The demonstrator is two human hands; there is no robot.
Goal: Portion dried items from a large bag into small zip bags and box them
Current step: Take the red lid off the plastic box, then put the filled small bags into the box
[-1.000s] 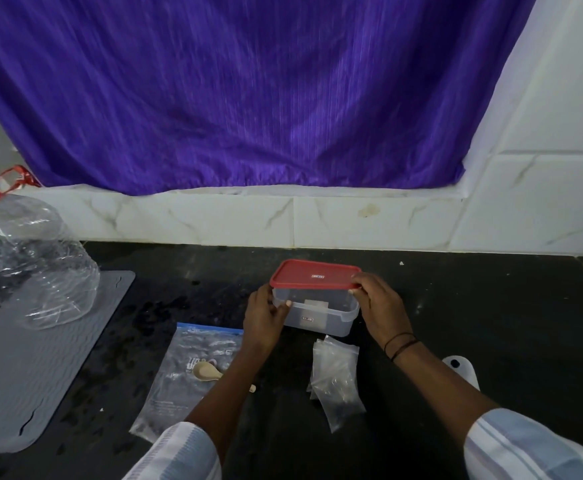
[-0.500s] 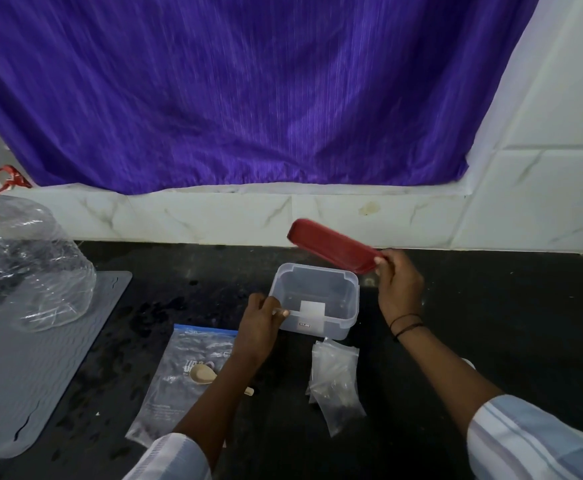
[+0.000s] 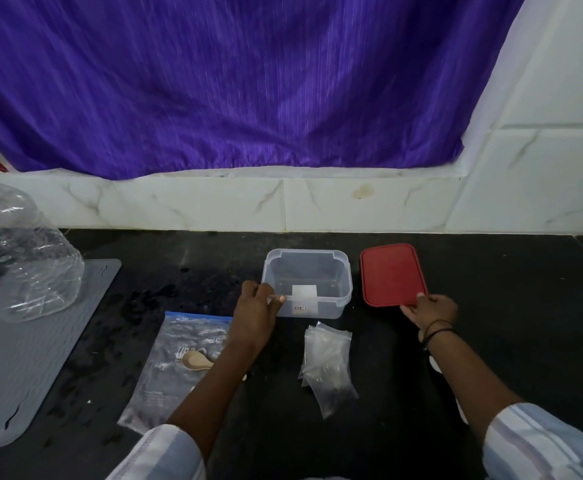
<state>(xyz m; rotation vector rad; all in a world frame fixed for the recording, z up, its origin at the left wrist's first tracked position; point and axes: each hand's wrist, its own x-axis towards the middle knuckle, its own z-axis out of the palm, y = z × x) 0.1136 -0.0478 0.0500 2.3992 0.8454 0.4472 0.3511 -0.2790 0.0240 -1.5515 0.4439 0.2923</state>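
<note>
A clear plastic box stands open and empty on the black counter. My left hand grips its near left corner. Its red lid lies flat on the counter just right of the box, and my right hand holds the lid's near edge. A small pile of little clear zip bags lies in front of the box. A large zip bag with a blue strip lies flat to the left, under my left forearm, with a small wooden spoon on it.
A grey ribbed mat covers the counter's left part, with a crumpled clear plastic bottle on it. A white object peeks out behind my right forearm. A marble wall and a purple curtain stand behind the counter.
My right hand lifted the red lid off the box, carried it to the right and laid it flat on the counter beside the box. My left hand stayed at the box.
</note>
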